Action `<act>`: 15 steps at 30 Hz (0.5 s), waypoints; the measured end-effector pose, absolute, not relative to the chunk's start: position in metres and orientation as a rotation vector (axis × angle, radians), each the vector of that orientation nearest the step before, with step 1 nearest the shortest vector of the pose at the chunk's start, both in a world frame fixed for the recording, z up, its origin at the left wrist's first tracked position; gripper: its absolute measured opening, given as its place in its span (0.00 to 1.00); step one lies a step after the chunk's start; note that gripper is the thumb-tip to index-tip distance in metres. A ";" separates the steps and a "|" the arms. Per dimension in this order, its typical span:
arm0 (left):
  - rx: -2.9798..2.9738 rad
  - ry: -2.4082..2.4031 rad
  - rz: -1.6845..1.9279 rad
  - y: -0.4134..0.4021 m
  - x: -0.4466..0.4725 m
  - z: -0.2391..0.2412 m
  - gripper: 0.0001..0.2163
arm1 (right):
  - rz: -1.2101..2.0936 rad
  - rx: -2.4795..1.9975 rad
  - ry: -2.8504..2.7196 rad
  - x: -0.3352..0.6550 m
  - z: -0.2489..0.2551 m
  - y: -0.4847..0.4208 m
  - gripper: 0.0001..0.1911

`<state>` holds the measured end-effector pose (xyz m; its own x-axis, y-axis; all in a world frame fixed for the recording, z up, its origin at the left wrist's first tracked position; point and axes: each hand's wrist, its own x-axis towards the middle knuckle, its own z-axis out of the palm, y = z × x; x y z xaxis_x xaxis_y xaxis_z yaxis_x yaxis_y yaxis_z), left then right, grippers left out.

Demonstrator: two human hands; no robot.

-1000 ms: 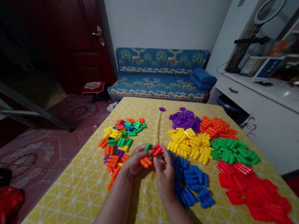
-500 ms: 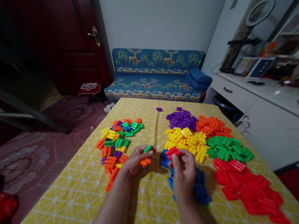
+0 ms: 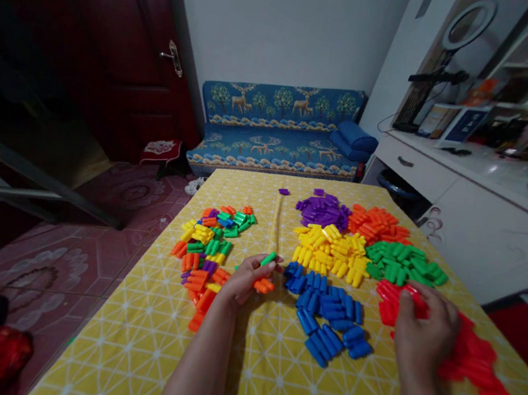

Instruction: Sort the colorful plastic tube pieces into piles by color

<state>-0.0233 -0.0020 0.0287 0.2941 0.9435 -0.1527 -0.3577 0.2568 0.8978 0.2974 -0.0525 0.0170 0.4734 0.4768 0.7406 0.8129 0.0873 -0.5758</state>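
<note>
My left hand [image 3: 248, 278] is closed around small plastic building blocks: a green block [image 3: 269, 259] sticks up by the thumb and orange blocks [image 3: 263, 285] show below it. My right hand [image 3: 428, 327] is over the red pile [image 3: 471, 360] at the right, thumb and fingers closed about red blocks [image 3: 416, 295] at its near-left end. Whether those blocks rest on the pile or are lifted cannot be made out. Part of the red pile is hidden by the hand. Blue blocks [image 3: 326, 311] lie between my two hands.
Beyond them are yellow [image 3: 330, 251], purple [image 3: 324, 212], orange [image 3: 377, 224] and green piles [image 3: 404, 263]. A mixed-colour row of blocks [image 3: 207, 255] curves along the left. A yellow patterned cloth [image 3: 144, 352] covers the table. A sofa [image 3: 279, 133] stands behind.
My right hand has moved right, from above the blue blocks to the red pile, with red blocks at its fingers. The blue pile is uncovered. My left hand keeps its grip.
</note>
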 end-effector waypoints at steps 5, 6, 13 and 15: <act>0.918 0.778 0.928 -0.002 -0.026 0.024 0.21 | 0.290 -1.297 -1.440 0.198 0.038 -0.045 0.12; 0.927 0.776 0.900 -0.003 -0.027 0.023 0.21 | 0.397 -1.255 -1.497 0.181 0.040 -0.044 0.13; 1.026 0.792 0.809 -0.004 -0.027 0.021 0.20 | 0.567 -1.063 -1.782 0.129 0.036 -0.033 0.22; 1.022 0.797 0.805 -0.005 -0.027 0.022 0.20 | 0.566 -1.092 -1.786 0.128 0.033 -0.032 0.20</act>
<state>-0.0267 -0.0046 0.0223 0.4736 0.8611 -0.1846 -0.1924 0.3058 0.9325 0.1282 -0.0317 0.0326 -0.1668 0.8637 0.4755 0.4326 0.4975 -0.7519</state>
